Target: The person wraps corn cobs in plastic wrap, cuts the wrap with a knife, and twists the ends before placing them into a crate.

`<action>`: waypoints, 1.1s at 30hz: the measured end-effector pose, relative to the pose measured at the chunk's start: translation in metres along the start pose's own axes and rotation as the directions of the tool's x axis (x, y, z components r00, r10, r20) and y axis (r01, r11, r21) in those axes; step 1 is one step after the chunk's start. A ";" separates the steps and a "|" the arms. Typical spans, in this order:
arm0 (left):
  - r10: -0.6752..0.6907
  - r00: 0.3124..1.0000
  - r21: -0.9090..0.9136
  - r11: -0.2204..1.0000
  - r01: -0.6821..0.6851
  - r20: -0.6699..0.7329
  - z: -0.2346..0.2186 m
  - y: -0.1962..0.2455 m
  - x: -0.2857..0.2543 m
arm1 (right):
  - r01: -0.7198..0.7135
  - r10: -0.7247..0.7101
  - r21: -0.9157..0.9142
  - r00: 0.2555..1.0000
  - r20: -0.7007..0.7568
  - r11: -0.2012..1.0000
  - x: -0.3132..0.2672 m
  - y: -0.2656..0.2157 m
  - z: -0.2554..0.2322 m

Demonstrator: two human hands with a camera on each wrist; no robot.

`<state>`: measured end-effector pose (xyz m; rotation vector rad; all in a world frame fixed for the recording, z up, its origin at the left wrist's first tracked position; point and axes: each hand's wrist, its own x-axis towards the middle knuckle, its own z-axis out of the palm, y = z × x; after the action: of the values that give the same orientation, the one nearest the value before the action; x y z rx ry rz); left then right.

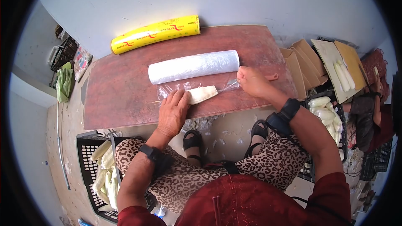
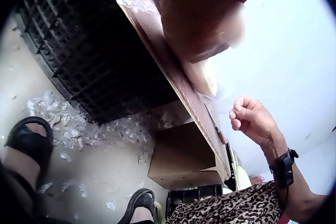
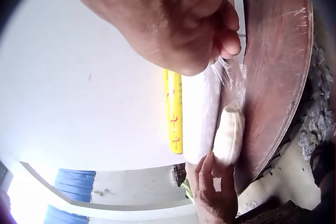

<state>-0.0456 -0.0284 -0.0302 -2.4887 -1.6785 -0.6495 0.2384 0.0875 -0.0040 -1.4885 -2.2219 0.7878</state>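
A pale, elongated vegetable lies on clear cling film on the reddish-brown table. My left hand holds its left end; the right wrist view shows thumb and fingers on either side of the vegetable. Beyond its other end, my right hand pinches a gathered strip of the film, stretched taut from the vegetable's tip. In the right wrist view this stretched film runs up to the fingertips. Just behind lies a large white roll of film.
A yellow printed roll rests along the table's back edge. Beside my right hand is a knife with an orange handle. Black crates of pale vegetables stand at both sides. Cardboard boxes and another person's arm are at right.
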 end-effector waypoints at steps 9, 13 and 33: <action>-0.070 0.997 -0.121 0.990 0.071 0.008 -0.003 0.000 0.008 | 0.453 -0.469 -0.131 0.869 -0.155 0.882 0.006 -0.037 0.016; -0.054 0.999 -0.146 0.988 0.053 -0.003 -0.003 -0.003 0.009 | 0.623 -0.641 -0.239 0.768 0.005 0.745 -0.017 -0.072 0.045; -0.267 0.952 -0.467 0.830 0.306 0.151 -0.020 -0.031 0.010 | 0.503 -0.426 -0.200 0.843 0.328 0.841 -0.003 -0.054 0.067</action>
<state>-0.0763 -0.0132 -0.0142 -2.6119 -2.1795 -1.1483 0.1620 0.0517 -0.0226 -0.8927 -2.8451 0.5553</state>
